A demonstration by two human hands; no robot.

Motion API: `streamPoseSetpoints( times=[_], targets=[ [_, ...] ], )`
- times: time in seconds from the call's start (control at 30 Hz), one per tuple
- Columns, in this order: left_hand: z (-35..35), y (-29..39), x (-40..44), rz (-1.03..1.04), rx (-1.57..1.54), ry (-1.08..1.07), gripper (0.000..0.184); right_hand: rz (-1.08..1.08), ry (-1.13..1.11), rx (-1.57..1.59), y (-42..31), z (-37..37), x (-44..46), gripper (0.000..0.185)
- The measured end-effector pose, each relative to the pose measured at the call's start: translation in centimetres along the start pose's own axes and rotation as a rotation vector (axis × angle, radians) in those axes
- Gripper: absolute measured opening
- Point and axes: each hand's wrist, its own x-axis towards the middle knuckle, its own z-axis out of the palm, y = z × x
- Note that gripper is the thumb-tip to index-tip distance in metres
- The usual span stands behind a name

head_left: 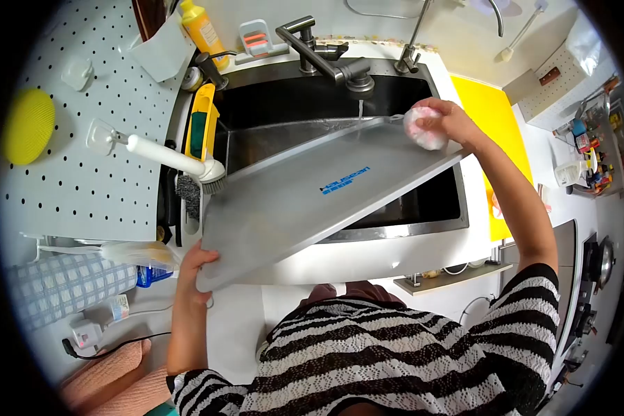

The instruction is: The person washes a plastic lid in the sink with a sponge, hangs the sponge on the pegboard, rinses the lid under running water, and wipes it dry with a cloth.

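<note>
A large grey, flat plastic lid (277, 201) with blue lettering lies tilted across the sink (457, 208). My left hand (195, 269) is closed around its lower left corner, thumb side near the top surface. In my right hand (451, 121) is a round pink-and-white scrubbing sponge (425, 129), pressed against the lid's upper right end. A thin stream of water runs from the dark faucet (358, 75) towards the lid's far edge. The lid covers much of the sink's basin.
Left of the sink stand a white-handled brush (166, 154), a yellow holder with a green pad (200, 125) and a yellow bottle (204, 31). A pegboard (69, 194) carries a round yellow scrubber (29, 126). To the right lies a yellow mat (489, 132).
</note>
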Motion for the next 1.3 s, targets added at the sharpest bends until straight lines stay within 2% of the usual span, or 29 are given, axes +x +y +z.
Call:
streamPoseSetpoints(
  times=[0.03, 0.13, 0.2, 0.23, 0.27, 0.33, 0.4, 0.43, 0.5, 0.63, 0.77, 0.83, 0.87, 0.93, 0.97, 1.03, 1.3],
  targets=[
    [0.1, -0.5, -0.5, 0.001, -0.102, -0.03, 0.043, -0.001, 0.002, 0.002, 0.0, -0.2, 0.0, 0.034],
    [0.7, -2.3, -3.2, 0.096, -0.078, -0.009, 0.034, -0.035, 0.122, -0.125, -0.5, -0.9, -0.1, 0.035],
    [1.1, -1.9, -3.9, -0.135, -0.299, 0.141, 0.028, -0.06, 0.162, -0.184, -0.5, -1.1, 0.1, 0.035],
    [1.9, -1.9, -4.8, -0.129, -0.307, 0.147, 0.028, -0.088, 0.204, -0.242, -0.4, -1.3, 0.5, 0.035],
    [3.4, -2.0, -6.0, 0.019, -0.201, 0.027, 0.026, -0.11, 0.208, -0.25, -0.2, -1.5, 1.0, 0.036],
    [4.9, -2.4, -7.2, 0.177, -0.097, -0.074, 0.024, -0.141, 0.2, -0.22, 0.0, -1.7, 1.6, 0.036],
    [6.0, -2.7, -7.5, -0.07, -0.313, 0.089, 0.023, -0.179, 0.189, -0.189, 0.3, -1.9, 2.6, 0.037],
    [6.9, -2.8, -7.8, -0.055, -0.324, 0.1, 0.023, -0.185, 0.151, -0.154, 0.7, -2.0, 3.2, 0.037],
    [9.2, -3.1, -8.6, 0.009, -0.25, 0.251, 0.023, -0.209, 0.092, -0.127, 0.9, -2.8, 4.1, 0.037],
    [11.7, -3.3, -9.6, 0.047, -0.243, 0.272, 0.021, -0.362, 0.004, -0.167, 0.6, -4.4, 5.8, 0.036],
    [14.8, -4.7, -11.0, 0.076, -0.294, 0.324, 0.025, -0.411, -0.069, -0.031, 0.8, -6.0, 7.3, 0.036],
    [15.9, -5.8, -11.6, 0.075, -0.425, 0.313, 0.036, -0.385, -0.091, -0.033, 0.5, -6.2, 7.4, 0.035],
    [16.3, -6.3, -12.0, 0.076, -0.435, 0.321, 0.036, -0.398, -0.099, -0.017, 0.8, -6.3, 7.8, 0.034],
    [17.5, -7.2, -13.1, 0.103, -0.444, 0.125, 0.047, -0.401, -0.102, -0.008, 1.2, -6.2, 8.7, 0.033],
    [18.0, -7.6, -13.6, 0.113, -0.452, 0.128, 0.047, -0.413, -0.108, -0.012, 1.0, -6.3, 8.8, 0.033],
    [19.1, -8.4, -14.6, 0.119, -0.424, 0.001, 0.049, -0.419, -0.138, -0.065, 0.6, -5.8, 8.9, 0.034],
    [21.8, -9.6, -17.3, 0.115, -0.413, 0.022, 0.049, -0.427, -0.156, 0.083, 0.4, -2.8, 9.4, 0.034]
  ],
)
